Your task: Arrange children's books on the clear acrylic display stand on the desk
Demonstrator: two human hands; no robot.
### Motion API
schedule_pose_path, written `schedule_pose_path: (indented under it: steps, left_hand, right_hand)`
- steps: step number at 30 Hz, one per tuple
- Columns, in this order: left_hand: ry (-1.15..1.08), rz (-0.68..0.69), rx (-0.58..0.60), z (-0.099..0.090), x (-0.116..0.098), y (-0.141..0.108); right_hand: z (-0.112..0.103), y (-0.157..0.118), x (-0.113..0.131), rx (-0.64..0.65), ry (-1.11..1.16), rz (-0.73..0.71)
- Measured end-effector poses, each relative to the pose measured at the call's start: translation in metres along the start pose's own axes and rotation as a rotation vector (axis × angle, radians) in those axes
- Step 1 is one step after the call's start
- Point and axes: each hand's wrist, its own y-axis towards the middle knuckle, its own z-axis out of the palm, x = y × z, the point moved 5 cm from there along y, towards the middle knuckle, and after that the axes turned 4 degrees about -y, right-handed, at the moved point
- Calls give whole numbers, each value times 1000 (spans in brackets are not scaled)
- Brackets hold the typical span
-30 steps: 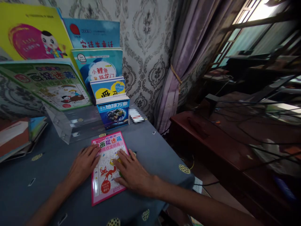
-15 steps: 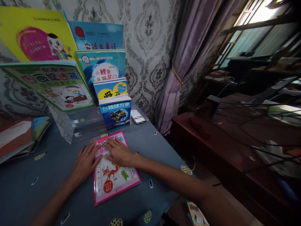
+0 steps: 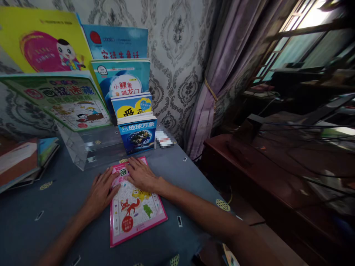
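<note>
A pink-bordered children's book [image 3: 138, 218] with a red fox on its cover lies flat on the grey-blue tablecloth [image 3: 188, 184]. My left hand [image 3: 101, 190] rests across its upper left edge, fingers stretched out. Over the top of the cover lies my right hand [image 3: 142, 175], flat with its fingers extended, hiding part of the title. Just behind the book stands a clear acrylic rack [image 3: 80, 155]. It holds upright books in tiers, among them a blue book with a globe [image 3: 138, 136], a green picture book [image 3: 80, 103] and a yellow book [image 3: 47, 22].
A pile of books [image 3: 22, 162] lies at the table's left. Beside the rack is a small blurred-out white item [image 3: 164, 139]. A purple curtain [image 3: 202, 111] hangs by the patterned wall. To the right stands a dark red wooden desk [image 3: 249, 170] with tangled cables.
My right hand has shifted slightly up and left over the cover, uncovering a yellow animal picture. The left hand stays nearly in place. The view has turned slightly.
</note>
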Motion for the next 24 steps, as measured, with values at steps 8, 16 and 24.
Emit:
schedule_pose_path:
  steps: [8,16,24]
  left_hand:
    - [-29,27,-80,4,5,-2]
    - [-51,21,-34,3,4,-3]
    - [-18,30,-46,1,3,-3]
  right_hand:
    - [0,-27,55,-23,-11,-148]
    - [-9,-64,77,10,43,-252]
    - [-23,-95,72,81,119,-342]
